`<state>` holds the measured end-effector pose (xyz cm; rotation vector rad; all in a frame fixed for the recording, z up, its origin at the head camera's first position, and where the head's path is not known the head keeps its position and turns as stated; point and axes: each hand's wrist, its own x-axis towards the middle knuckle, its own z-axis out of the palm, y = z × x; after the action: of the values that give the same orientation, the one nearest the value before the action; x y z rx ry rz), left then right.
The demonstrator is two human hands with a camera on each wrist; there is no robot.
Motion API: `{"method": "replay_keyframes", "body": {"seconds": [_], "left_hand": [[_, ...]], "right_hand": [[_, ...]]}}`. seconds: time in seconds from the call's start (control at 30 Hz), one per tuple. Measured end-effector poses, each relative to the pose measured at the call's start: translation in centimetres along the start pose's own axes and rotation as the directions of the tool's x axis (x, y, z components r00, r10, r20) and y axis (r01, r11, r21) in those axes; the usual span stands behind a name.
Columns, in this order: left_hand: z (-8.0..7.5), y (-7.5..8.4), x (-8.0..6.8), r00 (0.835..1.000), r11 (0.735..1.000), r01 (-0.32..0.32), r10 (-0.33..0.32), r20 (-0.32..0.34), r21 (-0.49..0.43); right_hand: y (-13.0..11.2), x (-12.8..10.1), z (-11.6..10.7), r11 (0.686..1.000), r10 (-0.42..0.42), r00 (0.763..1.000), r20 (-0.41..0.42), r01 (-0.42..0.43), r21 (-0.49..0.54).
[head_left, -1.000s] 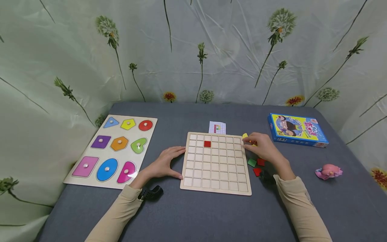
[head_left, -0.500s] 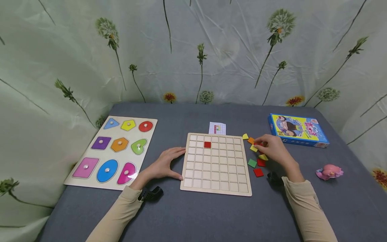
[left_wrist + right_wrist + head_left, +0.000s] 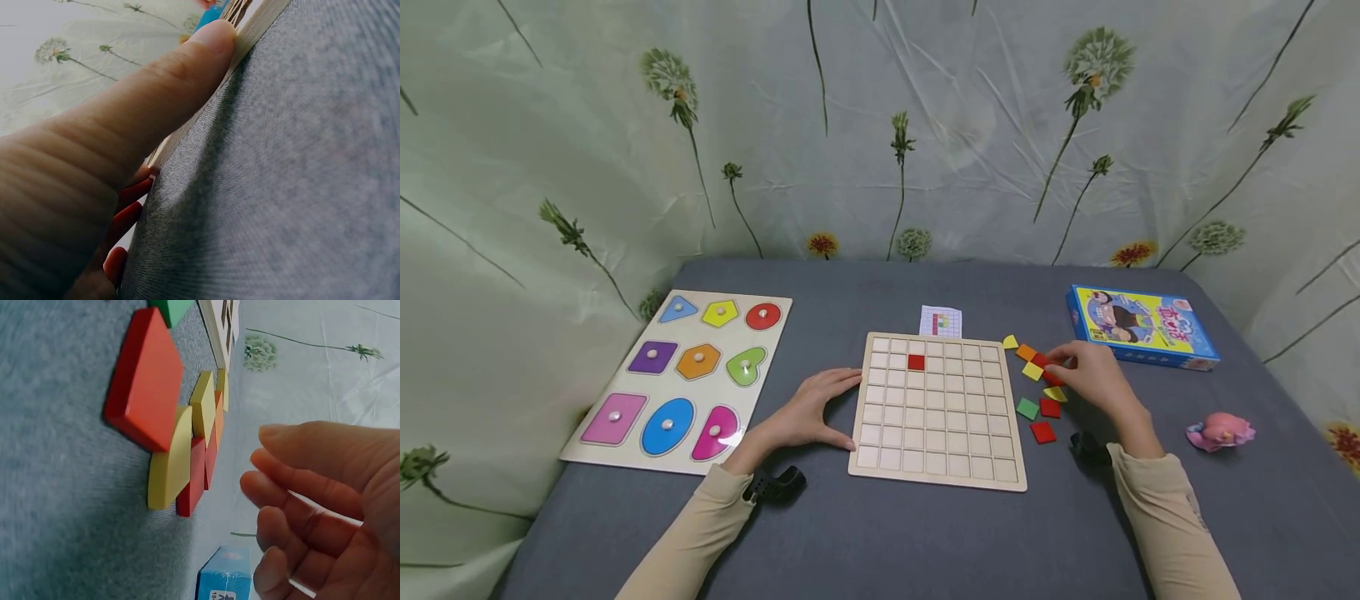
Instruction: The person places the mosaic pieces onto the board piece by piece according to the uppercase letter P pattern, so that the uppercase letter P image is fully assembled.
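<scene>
A wooden grid board (image 3: 940, 417) lies in the middle of the head view, with one red tile (image 3: 916, 362) in a cell near its top. My left hand (image 3: 808, 412) rests along the board's left edge, thumb and fingers spread; the left wrist view has the thumb (image 3: 169, 81) against the rim. To the right of the board, my right hand (image 3: 1093, 379) hovers close over loose coloured pieces, fingers loosely bent and nothing between them. Among these pieces are a green tile (image 3: 1027, 408), an orange tile (image 3: 1026, 352), a yellow tile (image 3: 1032, 371) and a red tile (image 3: 147, 381).
Behind the board lies a small pattern card (image 3: 941, 321). A knobbed shape puzzle (image 3: 625, 429) occupies the left side. At the right are a blue and yellow box (image 3: 1142, 325) and a pink toy (image 3: 1220, 432). A flower-printed curtain (image 3: 850, 167) hangs behind the table.
My right hand has moved right and slightly nearer, away from the board's edge, uncovering yellow, orange and red pieces. The left hand has stayed at the board.
</scene>
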<state>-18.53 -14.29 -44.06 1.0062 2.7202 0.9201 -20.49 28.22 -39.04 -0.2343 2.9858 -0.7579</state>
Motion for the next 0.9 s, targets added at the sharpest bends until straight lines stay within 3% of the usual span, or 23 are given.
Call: {"method": "replay_keyframes", "body": {"seconds": [0.27,0.57,0.9], "left_hand": [[-0.06,0.06,0.01,1.000,1.000,0.003,-0.003,0.007,0.002],[0.10,0.02,-0.06,1.000,1.000,0.015,-0.015,0.010,0.004],[0.08,-0.01,0.02,1.000,1.000,0.015,-0.015,0.011,-0.001]], "right_hand": [[0.68,-0.25,-0.27,0.995,0.100,0.993,0.060,-0.101,0.007],[0.52,-0.39,-0.10,0.983,0.182,0.974,0.134,-0.175,-0.062],[0.36,0.04,0.67,0.992,0.125,0.984,0.130,-0.121,-0.036]]}}
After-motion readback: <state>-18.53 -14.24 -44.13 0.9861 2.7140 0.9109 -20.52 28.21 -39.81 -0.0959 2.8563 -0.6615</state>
